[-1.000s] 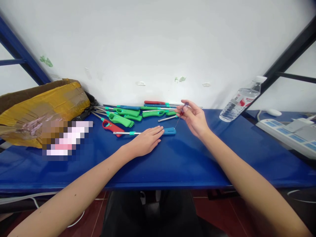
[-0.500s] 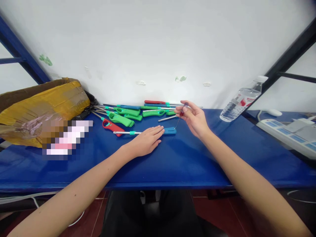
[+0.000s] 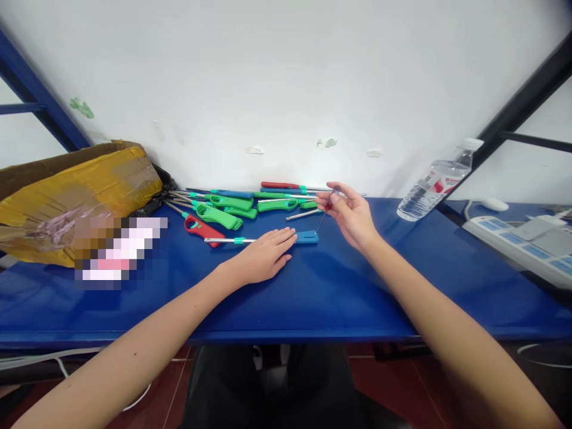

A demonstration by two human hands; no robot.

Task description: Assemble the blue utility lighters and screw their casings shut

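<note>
My left hand (image 3: 267, 255) lies flat over the middle of a blue stick lighter (image 3: 307, 237), fingers stretched out and thumb apart. The lighter rests lengthwise on the table, its metal tube to the left and its blue handle end showing past my fingertips. Between thumb and fingers of my right hand (image 3: 355, 217) is a small screwdriver (image 3: 329, 205) with a clear and red handle. Its thin shaft slants down to the left, and the tip is at the lighter's handle near the right end. Whether it sits in a screw is too small to tell.
Several lighters, among them a green one (image 3: 218, 215) and a red one (image 3: 203, 228), lie along the wall on the blue table (image 3: 277, 310). A taped cardboard box (image 3: 125, 173) stands left. A water bottle (image 3: 440, 182) and a power strip (image 3: 513, 235) are at right.
Hardly anything differs. Both hands, the lighter and the screwdriver keep their places; the whole view has shifted very slightly.
</note>
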